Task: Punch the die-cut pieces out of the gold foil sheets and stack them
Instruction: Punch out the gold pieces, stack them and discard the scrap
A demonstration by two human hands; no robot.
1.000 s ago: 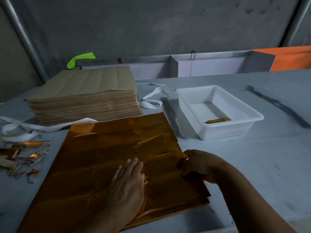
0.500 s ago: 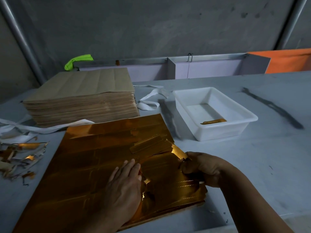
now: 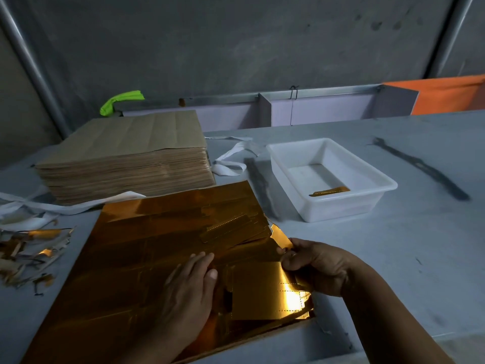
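Your left hand (image 3: 187, 292) presses flat on the foil (image 3: 147, 258); your right hand (image 3: 312, 266) pinches a lifted piece (image 3: 262, 292) — the tub (image 3: 341, 208) holds one gold strip (image 3: 330, 191).

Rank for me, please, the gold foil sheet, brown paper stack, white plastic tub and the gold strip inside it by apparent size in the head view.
1. Flat gold foil sheet
2. Brown paper stack, farther off, so those two may truly match
3. White plastic tub
4. Thin gold strip
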